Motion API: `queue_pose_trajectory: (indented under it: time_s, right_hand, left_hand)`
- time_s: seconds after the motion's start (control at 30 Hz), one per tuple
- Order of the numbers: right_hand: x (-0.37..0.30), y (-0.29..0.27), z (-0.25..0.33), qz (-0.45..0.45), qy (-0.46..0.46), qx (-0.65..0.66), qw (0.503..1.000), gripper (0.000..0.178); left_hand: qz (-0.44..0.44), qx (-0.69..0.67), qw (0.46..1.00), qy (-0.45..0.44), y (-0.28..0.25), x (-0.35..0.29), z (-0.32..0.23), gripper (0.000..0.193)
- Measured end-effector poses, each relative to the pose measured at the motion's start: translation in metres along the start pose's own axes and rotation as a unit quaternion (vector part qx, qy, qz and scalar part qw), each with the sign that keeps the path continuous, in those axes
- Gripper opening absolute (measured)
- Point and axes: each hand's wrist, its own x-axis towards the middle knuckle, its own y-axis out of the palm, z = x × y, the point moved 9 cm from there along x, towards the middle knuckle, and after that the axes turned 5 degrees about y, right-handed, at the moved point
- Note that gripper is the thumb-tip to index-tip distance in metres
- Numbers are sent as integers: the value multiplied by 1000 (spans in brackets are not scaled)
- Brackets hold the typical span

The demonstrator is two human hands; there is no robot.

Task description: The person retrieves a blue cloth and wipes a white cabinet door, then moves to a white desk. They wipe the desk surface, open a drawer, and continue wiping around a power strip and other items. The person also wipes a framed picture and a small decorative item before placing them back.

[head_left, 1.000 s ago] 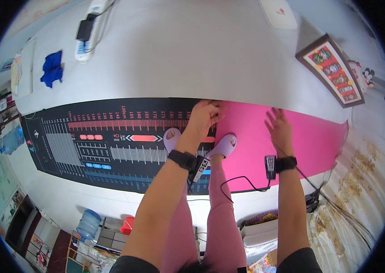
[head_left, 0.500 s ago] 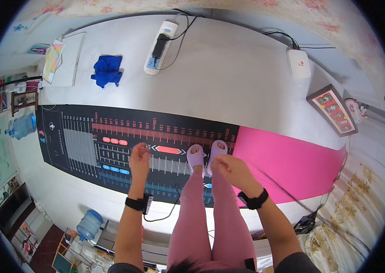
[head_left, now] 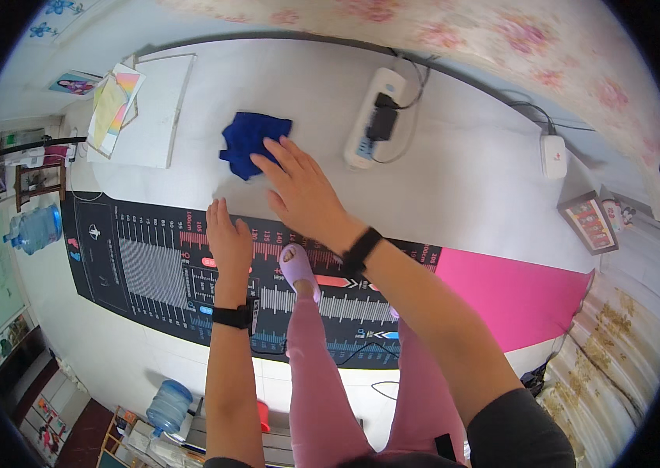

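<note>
Blue cloth is overlapped at its near-right edge by the right hand, fingers spread, contact unclear! Farther off the cloth's near side, the left hand is held loosely uncurled.

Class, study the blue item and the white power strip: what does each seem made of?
Blue item: probably matte fabric, judging by its soft, irregular outline and lack of shine.
Power strip: likely smooth, hard plastic, since its casing looks rigid and rounded.
</note>
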Motion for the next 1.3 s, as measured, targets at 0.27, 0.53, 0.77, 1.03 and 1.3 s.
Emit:
queue_pose_trajectory:
  time_s: [0.27,0.53,0.77,1.03,1.3]
  right_hand:
    - [49,151,26,229,-93,-141,959,51]
    - [159,36,-125,-19,145,-304,941,48]
    - [163,-5,-183,-121,302,-285,902,56]
    - [83,47,-101,-21,236,-324,916,61]
    - [-90,52,-60,189,73,-147,968,62]
  left_hand:
    - [86,166,981,54,-10,39,50,57]
    - [165,142,974,61,-8,42,46,56]
    - [207,182,960,45,0,41,48,62]
    - [193,234,952,36,4,42,51,55]
    - [102,41,993,39,0,58,-18,70]
